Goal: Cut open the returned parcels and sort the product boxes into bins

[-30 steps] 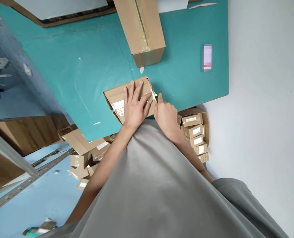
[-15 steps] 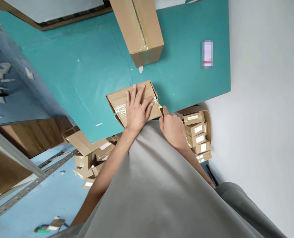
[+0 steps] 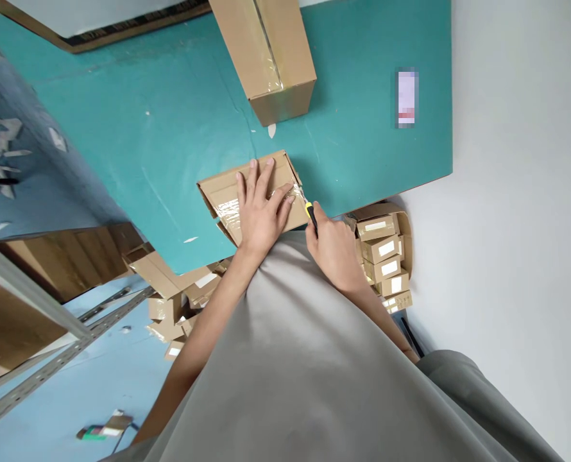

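A small cardboard box (image 3: 276,170) with clear tape across its top lies at the near edge of the green table (image 3: 160,141). My left hand (image 3: 260,208) rests on the box with its fingers spread, pressing on the top. My right hand (image 3: 334,247) is closed round a black and yellow utility knife (image 3: 310,212). The knife's tip meets the taped right end of the box. How deep the blade goes I cannot make out.
Beyond the small box stands a taller taped carton (image 3: 283,64). A blurred pale object (image 3: 407,97) lies at the table's right. Small labelled boxes (image 3: 386,266) are stacked below the right edge; more boxes (image 3: 170,308) lie at left, near a metal shelf (image 3: 64,359).
The right hand and knife have shifted slightly at the box's right end, and more of the yellow part shows. My left hand keeps its place on the box. The whole view has moved a little.
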`<state>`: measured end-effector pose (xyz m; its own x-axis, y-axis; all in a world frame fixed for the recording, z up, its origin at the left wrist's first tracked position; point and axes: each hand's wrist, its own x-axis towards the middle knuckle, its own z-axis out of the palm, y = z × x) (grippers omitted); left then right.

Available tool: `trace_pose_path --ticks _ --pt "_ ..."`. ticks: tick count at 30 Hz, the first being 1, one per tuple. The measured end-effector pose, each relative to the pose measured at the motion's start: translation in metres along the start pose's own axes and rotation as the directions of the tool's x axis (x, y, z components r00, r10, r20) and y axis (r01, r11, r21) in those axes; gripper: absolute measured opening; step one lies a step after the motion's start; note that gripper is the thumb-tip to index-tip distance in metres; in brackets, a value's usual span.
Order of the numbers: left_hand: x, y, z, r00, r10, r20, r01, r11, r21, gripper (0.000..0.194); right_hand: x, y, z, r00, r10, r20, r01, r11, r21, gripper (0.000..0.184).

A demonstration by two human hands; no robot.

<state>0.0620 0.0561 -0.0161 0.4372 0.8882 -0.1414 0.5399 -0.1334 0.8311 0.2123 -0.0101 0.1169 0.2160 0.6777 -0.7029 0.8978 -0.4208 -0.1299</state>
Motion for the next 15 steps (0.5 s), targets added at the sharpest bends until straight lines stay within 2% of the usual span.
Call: trace_pose_path --ticks 5,11,15 --pt "-0.0003 0.0026 0.0001 1.000 -0.002 -0.013 0.002 1.000 0.008 0.059 0.0089 -0.0021 0.0019 1.000 0.004 0.008 -0.004 1.000 -0.028 0.057" --pt "0.0010 0.0018 -0.0006 1.000 -0.014 -0.009 0.014 1.000 -0.018 0.063 0.0059 -0.0041 -0.0056 1.000 -0.009 0.019 0.009 1.000 -0.016 0.049" --pt "0.0016 0.0012 -0.0010 1.000 -0.018 -0.006 0.018 0.999 -0.028 0.062 0.0038 -0.0056 -0.0071 0.999 0.007 0.051 -0.005 0.999 -0.033 0.053"
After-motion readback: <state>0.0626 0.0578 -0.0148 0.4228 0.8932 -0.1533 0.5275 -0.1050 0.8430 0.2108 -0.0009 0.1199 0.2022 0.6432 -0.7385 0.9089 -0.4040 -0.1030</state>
